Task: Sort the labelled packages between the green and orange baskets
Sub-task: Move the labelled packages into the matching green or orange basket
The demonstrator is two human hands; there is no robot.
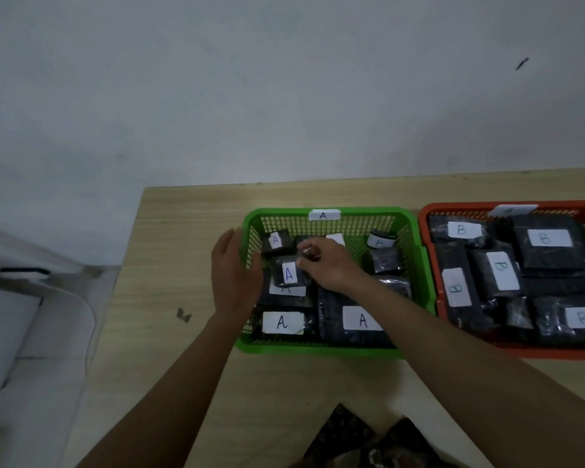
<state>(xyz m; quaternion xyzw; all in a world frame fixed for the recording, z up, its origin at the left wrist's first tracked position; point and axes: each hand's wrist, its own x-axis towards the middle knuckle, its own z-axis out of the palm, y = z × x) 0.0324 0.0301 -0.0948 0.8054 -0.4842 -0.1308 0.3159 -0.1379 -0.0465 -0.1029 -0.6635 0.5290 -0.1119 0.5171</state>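
**Hands at the green basket, A packages inside**

We see our left hand (pixel 235 268) at the left wall of the green basket (pixel 416 251), palm flat against the mesh, fingers stretched and apart, gripping nothing. Just to its right, inside the basket, our right hand (pixel 328 265) reaches across from the right side, its fingertips (pixel 306 253) bunched together at the top edge of a small black package labelled A (pixel 289 274). Whether they actually pinch that package or only touch it, we cannot tell; the fingers hide the contact. This package lies tilted on top of another A package (pixel 286 293), directly below and left of the right hand's fingers.

Counting in the green basket, left to right, we make out five packages whose labels clearly read A: one small one at the back left (pixel 276 241), the one at our fingers, the one under it, one at the front left (pixel 282 321) and one large one at the front (pixel 362 320). A white label (pixel 336 238) peeks out behind the right hand, and a rolled item (pixel 380 242) and a dark packet (pixel 387 260) sit at the back right; their letters are unclear. The basket's far rim carries a tag reading A (pixel 323 215).

To the right, touching it, stands the orange basket (pixel 431 258), holding five black packages labelled B (pixel 460 229) that we can count. Both baskets rest on the wooden table (pixel 183 238).
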